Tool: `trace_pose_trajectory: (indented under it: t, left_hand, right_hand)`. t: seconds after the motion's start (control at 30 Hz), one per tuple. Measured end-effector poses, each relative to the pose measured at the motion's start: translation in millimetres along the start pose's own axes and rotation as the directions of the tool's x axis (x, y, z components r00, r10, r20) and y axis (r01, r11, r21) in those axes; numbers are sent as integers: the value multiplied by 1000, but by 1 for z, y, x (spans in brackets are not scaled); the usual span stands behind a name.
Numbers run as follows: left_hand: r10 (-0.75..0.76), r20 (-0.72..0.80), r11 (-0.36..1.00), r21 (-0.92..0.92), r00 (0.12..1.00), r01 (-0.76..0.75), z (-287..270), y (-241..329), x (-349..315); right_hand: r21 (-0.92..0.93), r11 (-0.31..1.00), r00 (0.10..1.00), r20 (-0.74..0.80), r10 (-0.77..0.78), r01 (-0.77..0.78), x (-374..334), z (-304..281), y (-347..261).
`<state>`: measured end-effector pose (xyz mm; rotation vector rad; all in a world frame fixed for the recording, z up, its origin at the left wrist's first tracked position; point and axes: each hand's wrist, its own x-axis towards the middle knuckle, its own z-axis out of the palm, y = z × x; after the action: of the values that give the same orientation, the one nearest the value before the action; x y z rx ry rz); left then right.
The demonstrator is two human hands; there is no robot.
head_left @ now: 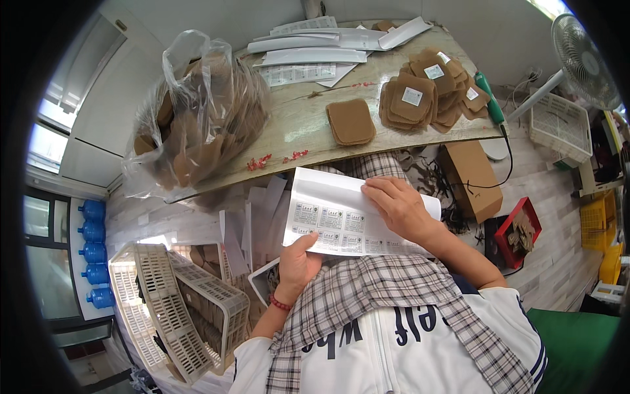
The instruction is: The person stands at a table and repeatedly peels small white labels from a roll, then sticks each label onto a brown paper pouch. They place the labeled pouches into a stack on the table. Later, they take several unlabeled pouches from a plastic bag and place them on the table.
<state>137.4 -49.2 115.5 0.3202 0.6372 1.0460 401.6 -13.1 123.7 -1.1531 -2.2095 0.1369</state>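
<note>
Where the wall meets the room's pale, worn bench (298, 115), I see its far edge covered with papers. Largest of its load is a clear plastic bag (216, 125) full of brown pieces, slumped at the left end and overhanging the near-left corner. Next come the white papers (308, 58), overlapping along the far edge, some printed. Just off the near edge, above the person's lap, is a white sheet of printed labels (328, 220), its right end curled. Toward the right edge, brown rounded pads (400, 108) lie heaped, several bearing white labels. Of the two hands, the right (403, 213) lies over the sheet, fingers slightly bent; I cannot tell whether it grips. The left (302, 262) pinches the lower-left border, thumb on top. A tidy brown stack (351, 121) sits near the front edge, a green tool (488, 98) at the near-right corner, and red scraps (259, 163) along the front.
</note>
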Motion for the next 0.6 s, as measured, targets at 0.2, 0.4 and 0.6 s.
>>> trace_pose_trajectory:
  t: [0.2, 0.4, 0.6]
  left_hand:
    - [-6, 42, 999, -47, 999, 8, -6, -6, -3]
    - [8, 176, 994, -106, 984, 11, -16, -8, -3]
    - [67, 143, 992, -114, 987, -50, -16, -7, 0]
  right_hand:
    - [263, 943, 970, 186, 157, -203, -4, -1, -11]
    - [348, 900, 946, 276, 171, -264, -9, 5, -17]
    - [225, 938, 928, 322, 185, -265, 0, 3, -23]
